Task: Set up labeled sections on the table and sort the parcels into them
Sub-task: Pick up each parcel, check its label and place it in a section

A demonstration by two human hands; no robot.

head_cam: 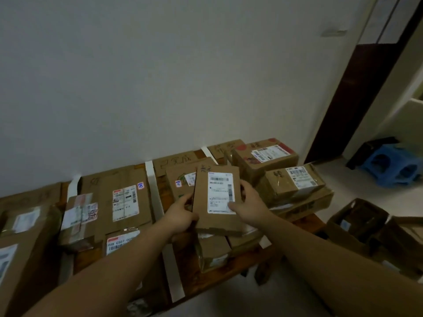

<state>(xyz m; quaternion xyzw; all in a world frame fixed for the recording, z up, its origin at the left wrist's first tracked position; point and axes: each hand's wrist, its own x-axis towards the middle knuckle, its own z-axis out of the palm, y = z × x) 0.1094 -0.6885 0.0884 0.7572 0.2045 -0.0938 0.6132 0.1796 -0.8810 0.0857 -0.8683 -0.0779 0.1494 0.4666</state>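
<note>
I hold a flat brown cardboard parcel [217,200] with a white shipping label above the middle of the wooden table [231,274]. My left hand [180,216] grips its left edge and my right hand [248,201] grips its right edge, thumb on the label. White tape strips [158,202] divide the table into sections. Handwritten cardboard signs [174,162] stand along the wall behind each section. Several labelled parcels lie in the sections, such as a wide one [124,200] to the left and stacked boxes [293,181] to the right.
An open cardboard box [357,223] with more parcels sits on the floor at the right. A blue plastic stool [393,168] stands further back by a dark doorway [357,99]. A pale wall runs behind the table.
</note>
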